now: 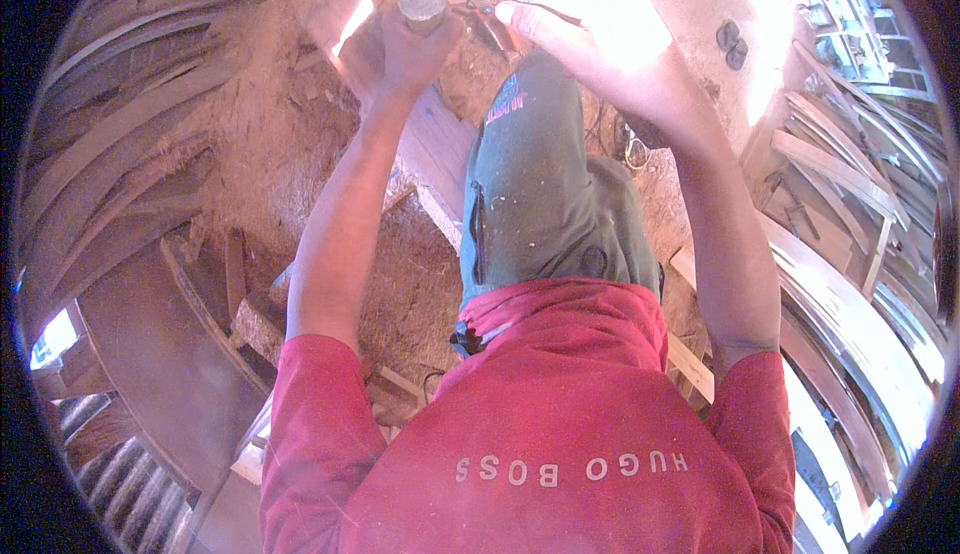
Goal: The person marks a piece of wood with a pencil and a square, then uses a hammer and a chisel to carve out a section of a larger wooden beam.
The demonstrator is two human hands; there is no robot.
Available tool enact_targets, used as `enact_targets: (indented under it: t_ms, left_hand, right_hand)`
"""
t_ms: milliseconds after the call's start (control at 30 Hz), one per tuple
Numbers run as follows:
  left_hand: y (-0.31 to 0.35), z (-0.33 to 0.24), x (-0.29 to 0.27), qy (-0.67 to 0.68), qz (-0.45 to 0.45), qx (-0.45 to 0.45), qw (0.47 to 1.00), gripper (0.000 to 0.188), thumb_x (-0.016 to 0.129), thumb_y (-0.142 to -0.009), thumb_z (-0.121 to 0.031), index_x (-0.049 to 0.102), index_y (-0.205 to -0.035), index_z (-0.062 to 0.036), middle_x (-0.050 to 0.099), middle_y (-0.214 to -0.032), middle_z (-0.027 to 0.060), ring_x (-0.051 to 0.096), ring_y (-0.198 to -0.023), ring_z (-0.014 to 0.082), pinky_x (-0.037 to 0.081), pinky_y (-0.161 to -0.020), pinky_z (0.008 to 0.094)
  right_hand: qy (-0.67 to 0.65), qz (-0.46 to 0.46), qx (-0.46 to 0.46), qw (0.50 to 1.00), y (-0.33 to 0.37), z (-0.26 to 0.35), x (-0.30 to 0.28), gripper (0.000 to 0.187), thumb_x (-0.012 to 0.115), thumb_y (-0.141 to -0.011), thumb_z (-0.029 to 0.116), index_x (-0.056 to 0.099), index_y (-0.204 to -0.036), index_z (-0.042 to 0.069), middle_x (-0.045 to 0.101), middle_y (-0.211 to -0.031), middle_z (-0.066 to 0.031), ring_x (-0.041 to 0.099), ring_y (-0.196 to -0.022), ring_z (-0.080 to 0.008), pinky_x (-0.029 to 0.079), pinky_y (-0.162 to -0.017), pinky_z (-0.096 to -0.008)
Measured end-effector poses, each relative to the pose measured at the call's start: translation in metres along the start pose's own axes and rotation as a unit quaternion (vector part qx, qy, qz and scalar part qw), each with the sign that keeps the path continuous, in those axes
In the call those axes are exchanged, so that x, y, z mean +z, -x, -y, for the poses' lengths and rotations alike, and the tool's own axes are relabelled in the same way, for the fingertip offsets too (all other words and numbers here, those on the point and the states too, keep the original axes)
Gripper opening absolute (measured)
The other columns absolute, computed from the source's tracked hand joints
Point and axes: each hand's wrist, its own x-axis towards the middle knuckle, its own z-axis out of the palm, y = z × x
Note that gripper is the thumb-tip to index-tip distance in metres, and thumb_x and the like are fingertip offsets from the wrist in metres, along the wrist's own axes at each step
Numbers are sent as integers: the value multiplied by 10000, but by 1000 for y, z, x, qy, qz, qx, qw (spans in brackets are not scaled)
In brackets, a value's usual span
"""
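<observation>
My left hand (418,52) is closed around an upright thing with a round, pale, flat top (422,2), like the end of a thick handle; its lower part is hidden by my fingers. To its right, my right hand (560,36) reaches in with the thumb stretched to the left. The thumb tip lies against a small dark brown piece (490,12) between the hands. Strong glare washes out the right hand's other fingers, so what they grip cannot be made out. Below my left hand, a wide wooden board (437,144) slants beside my leg in green trousers (530,174).
Wood shavings and sawdust (400,284) cover the floor. Long curved wooden strips (150,54) are stacked along the left, and more planks (840,174) lie at the right. A dark pair of shoes or similar item (731,44) rests at the upper right.
</observation>
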Motion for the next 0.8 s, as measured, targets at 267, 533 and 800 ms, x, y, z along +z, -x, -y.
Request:
enact_targets:
  t_ms: [267, 533, 800]
  left_hand:
    - [0, 21, 5, 332, 65, -176, 924, 123, 692, -816, -70, 718, -920, -9, 681, -780, -6, 617, -638, 64, 476, -476, 235]
    - [-2, -21, -4, -96, 105, -109, 984, 353, 740, -818, -252, 671, -1063, -7, 720, -954, 57, 677, -874, 163, 544, -762, 328]
    - [16, 30, -1, -6, 117, -160, 980, 442, 783, -816, -119, 574, -1170, 42, 667, -1048, 72, 648, -932, 149, 547, -816, 324]
  right_hand:
    - [12, -3, -11, 1000, -3, 2, 4, 309, 651, -915, 293, 636, -1058, 19, 696, -917, -155, 670, -873, -287, 524, -827, -407]
    - [86, -42, -60, 994, -12, -17, 23, 337, 644, -918, 300, 608, -1107, 24, 695, -951, -185, 677, -899, -349, 527, -856, -450]
    - [105, -114, -192, 969, -16, -38, 38, 437, 658, -896, 292, 562, -1242, 42, 671, -1027, -221, 645, -984, -405, 522, -864, -508]
